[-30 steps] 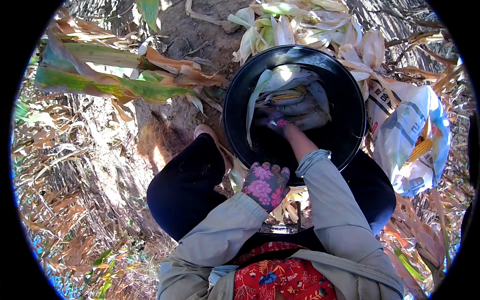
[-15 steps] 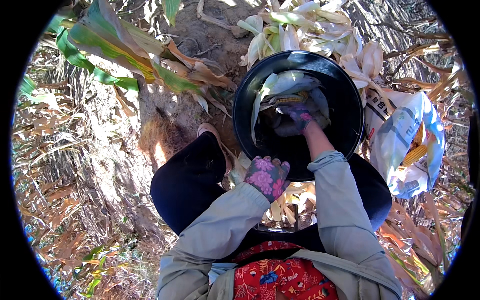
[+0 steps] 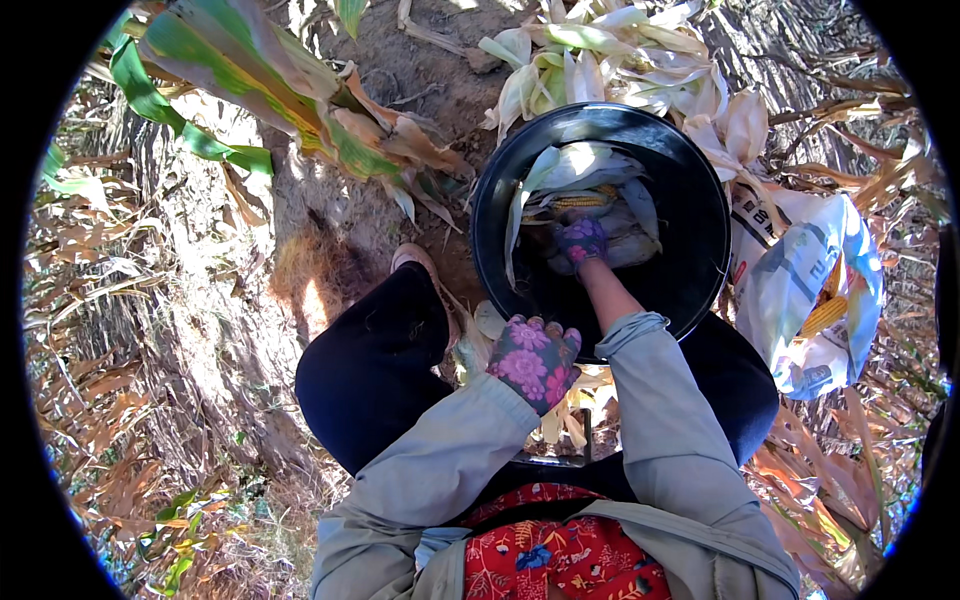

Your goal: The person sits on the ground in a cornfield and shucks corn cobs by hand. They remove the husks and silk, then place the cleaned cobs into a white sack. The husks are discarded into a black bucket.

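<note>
A round black bucket (image 3: pixel 700 250) stands tilted between my knees, its mouth facing me. Inside lie ears of corn, some in pale husks (image 3: pixel 585 160), with yellow kernels of one corn cob (image 3: pixel 583 202) showing. My right hand (image 3: pixel 583 243), in a dark flowered glove, reaches deep into the bucket against the corn; its fingertips are hidden in shadow and behind the hand. My left hand (image 3: pixel 535 362), in a matching glove with pink flowers, is closed over the bucket's near rim at its lower left.
Peeled corn husks (image 3: pixel 620 60) are heaped beyond the bucket. To the right sits a white printed sack (image 3: pixel 800 270) with a yellow corn cob (image 3: pixel 823 317) in its mouth. Green and dry corn leaves (image 3: pixel 290 90) stick in from the upper left. Dry stalks and leaves litter the ground.
My right hand has shifted left and a little toward me inside the bucket, uncovering more of the yellow cob. My left hand has stayed on the rim.
</note>
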A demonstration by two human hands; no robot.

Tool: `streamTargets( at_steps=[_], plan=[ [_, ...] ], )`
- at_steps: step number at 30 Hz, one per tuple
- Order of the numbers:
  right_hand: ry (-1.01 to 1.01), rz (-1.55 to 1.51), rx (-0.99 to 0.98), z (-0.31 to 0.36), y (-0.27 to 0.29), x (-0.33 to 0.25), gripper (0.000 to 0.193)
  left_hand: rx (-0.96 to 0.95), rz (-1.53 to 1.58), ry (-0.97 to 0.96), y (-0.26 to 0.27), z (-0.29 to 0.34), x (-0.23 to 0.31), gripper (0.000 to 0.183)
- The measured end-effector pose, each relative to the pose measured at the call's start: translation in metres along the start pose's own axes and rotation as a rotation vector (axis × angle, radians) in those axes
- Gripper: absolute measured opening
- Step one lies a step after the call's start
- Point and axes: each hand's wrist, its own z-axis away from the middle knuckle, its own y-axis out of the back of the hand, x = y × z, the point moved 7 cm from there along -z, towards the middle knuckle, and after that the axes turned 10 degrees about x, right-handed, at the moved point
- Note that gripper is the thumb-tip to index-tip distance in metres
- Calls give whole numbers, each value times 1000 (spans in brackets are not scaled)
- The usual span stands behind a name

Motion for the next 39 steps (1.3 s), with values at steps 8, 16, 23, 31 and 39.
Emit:
streamTargets(
  at_steps=[8,16,23,31,39],
  plan=[
    [-94,-656,255,-27,-91,6,37,-19,-47,44,-13,-1,-4,47],
    [-316,-1576,52,-62,-139,11,25,73,-150,130,-11,-9,-13,35],
    [-650,-2176,-102,-29,-112,-24,27,59,-181,146,-25,-6,-16,36],
    [-822,-1577,178,-74,-146,25,50,131,-170,130,-1,-9,-11,42],
    [-851,-1217,219,-50,-104,0,56,219,-146,182,6,-6,-17,43]
  ],
)
